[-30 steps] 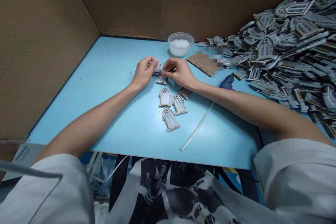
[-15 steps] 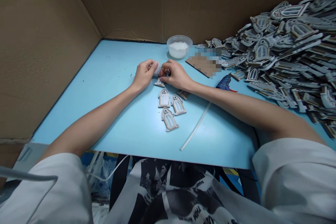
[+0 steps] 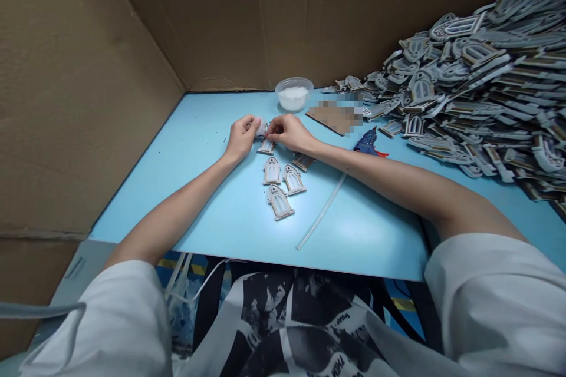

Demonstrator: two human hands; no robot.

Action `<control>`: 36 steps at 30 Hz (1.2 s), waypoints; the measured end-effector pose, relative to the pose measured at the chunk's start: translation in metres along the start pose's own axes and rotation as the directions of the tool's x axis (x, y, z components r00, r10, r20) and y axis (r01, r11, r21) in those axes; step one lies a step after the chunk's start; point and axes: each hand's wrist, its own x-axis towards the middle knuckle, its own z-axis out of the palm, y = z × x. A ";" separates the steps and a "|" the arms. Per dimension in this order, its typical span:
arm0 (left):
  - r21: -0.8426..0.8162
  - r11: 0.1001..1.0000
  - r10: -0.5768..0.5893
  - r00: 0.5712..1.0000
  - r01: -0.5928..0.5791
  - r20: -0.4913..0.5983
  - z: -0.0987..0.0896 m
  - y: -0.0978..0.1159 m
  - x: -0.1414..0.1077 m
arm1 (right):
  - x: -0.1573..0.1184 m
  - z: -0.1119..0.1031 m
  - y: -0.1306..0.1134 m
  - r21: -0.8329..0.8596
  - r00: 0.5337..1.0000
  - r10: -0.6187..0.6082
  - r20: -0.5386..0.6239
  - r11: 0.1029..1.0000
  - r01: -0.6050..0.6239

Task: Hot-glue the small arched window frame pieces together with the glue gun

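Note:
My left hand (image 3: 241,138) is closed, pinching a small whitish piece (image 3: 262,128) between thumb and fingers; its exact kind is too small to make out. Beside it, the fingertips of my right hand (image 3: 292,133) are pressed together at the piece's right edge. Whatever they hold is hidden. Just below the fingertips lies a small arched window-shaped piece (image 3: 266,146). Nearer me, several similar grey-and-brown arched window pieces (image 3: 280,202) lie face up, and another (image 3: 303,161) is partly under my right wrist.
A clear tub (image 3: 294,94) of white material stands at the back, near a brown cardboard piece (image 3: 329,116). A blue glue gun (image 3: 367,141) lies behind my right forearm, with a translucent glue stick (image 3: 321,212) extending nearer. A large pile of window pieces (image 3: 469,88) fills the right. Cardboard walls (image 3: 212,17) enclose the table.
The head view has shifted slightly, so the table sits a little lower. My right fingertips have drawn together beside the whitish piece, which shows more clearly. My left hand keeps its pinch.

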 end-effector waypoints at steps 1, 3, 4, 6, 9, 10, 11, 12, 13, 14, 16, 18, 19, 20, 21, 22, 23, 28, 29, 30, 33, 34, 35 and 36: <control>0.002 1.000 0.001 1.000 -0.001 -0.002 0.000 0.000 0.000 | -0.001 0.000 -0.001 -0.011 1.000 0.000 -0.001 1.000 0.000; 0.004 1.000 0.003 1.000 -0.003 -0.006 0.000 0.000 0.001 | -0.003 0.001 -0.003 -0.042 1.000 -0.007 -0.001 0.999 0.007; 0.003 1.000 0.004 1.000 -0.004 -0.009 0.001 0.000 0.001 | -0.005 0.002 -0.005 -0.063 1.000 -0.014 -0.002 0.998 0.014; 0.001 1.000 0.005 1.000 -0.005 -0.017 0.001 0.001 0.000 | -0.008 0.005 -0.008 -0.111 1.000 -0.029 -0.009 0.993 0.028; -0.003 1.000 0.006 0.999 -0.007 -0.035 0.002 0.001 -0.003 | -0.010 0.005 -0.015 -0.168 0.999 -0.045 -0.023 0.985 0.041; -0.005 1.000 0.009 0.999 -0.009 -0.044 0.002 0.001 -0.002 | -0.011 0.003 -0.018 -0.177 0.999 -0.048 -0.026 0.983 0.043; -0.007 1.000 0.013 0.998 -0.013 -0.054 0.001 0.001 0.001 | -0.012 -0.001 -0.020 -0.182 0.998 -0.052 -0.030 0.982 0.046; -0.010 1.000 0.018 0.998 -0.019 -0.065 0.001 0.002 0.007 | -0.014 -0.006 -0.022 -0.185 0.998 -0.058 -0.036 0.982 0.051; -0.015 1.000 0.024 0.997 -0.025 -0.076 0.001 0.004 0.016 | -0.017 -0.013 -0.024 -0.187 0.997 -0.069 -0.045 0.981 0.059; -0.015 0.999 0.038 0.995 -0.040 -0.091 0.002 0.006 0.030 | -0.022 -0.022 -0.025 -0.190 0.994 -0.087 -0.059 0.979 0.074; -0.005 0.996 0.089 0.989 -0.090 -0.120 0.007 0.013 0.068 | -0.035 -0.042 -0.022 -0.212 0.985 -0.143 -0.099 0.970 0.120; 0.110 0.972 0.224 0.960 -0.208 -0.166 0.019 0.021 0.113 | -0.054 -0.064 -0.015 -0.260 0.968 -0.204 -0.147 0.952 0.161; 0.161 0.965 0.235 0.956 -0.208 -0.173 0.027 0.024 0.134 | -0.064 -0.074 -0.009 -0.291 0.960 -0.222 -0.172 0.942 0.165; 0.206 0.959 0.228 0.962 -0.194 -0.153 0.035 0.027 0.152 | -0.074 -0.084 -0.003 -0.321 0.952 -0.233 -0.196 0.933 0.163; 0.250 0.951 0.210 0.974 -0.183 -0.086 0.042 0.029 0.166 | -0.085 -0.093 0.004 -0.348 0.945 -0.240 -0.223 0.925 0.153; 0.265 0.950 0.180 0.983 -0.164 -0.037 0.049 0.031 0.175 | -0.095 -0.101 0.011 -0.375 0.938 -0.244 -0.248 0.916 0.140; 0.285 0.948 0.142 0.990 -0.142 0.021 0.054 0.032 0.179 | -0.105 -0.109 0.018 -0.401 0.931 -0.252 -0.265 0.907 0.131; 0.339 0.929 0.103 0.985 -0.144 0.135 0.048 0.028 0.154 | -0.147 -0.132 0.041 -0.486 0.921 -0.232 -0.312 0.872 0.055; 0.341 0.929 0.108 0.987 -0.144 0.123 0.041 0.028 0.148 | -0.153 -0.134 0.043 -0.489 0.925 -0.208 -0.319 0.872 0.027; 0.340 0.930 0.107 0.989 -0.138 0.107 0.034 0.029 0.142 | -0.158 -0.136 0.043 -0.487 0.928 -0.184 -0.324 0.873 0.003; 0.316 0.940 0.127 0.991 -0.130 0.031 0.017 0.033 0.135 | -0.164 -0.138 0.044 -0.470 0.928 -0.138 -0.347 0.882 -0.044; 0.300 0.943 0.157 0.988 -0.145 -0.015 0.014 0.036 0.137 | -0.164 -0.138 0.044 -0.465 0.926 -0.130 -0.353 0.884 -0.053; 0.282 0.944 0.197 0.979 -0.172 -0.059 0.013 0.038 0.140 | -0.163 -0.138 0.045 -0.461 0.925 -0.126 -0.358 0.885 -0.058; 0.266 0.941 0.246 0.963 -0.209 -0.113 0.015 0.041 0.146 | -0.162 -0.137 0.047 -0.461 0.923 -0.127 -0.364 0.886 -0.060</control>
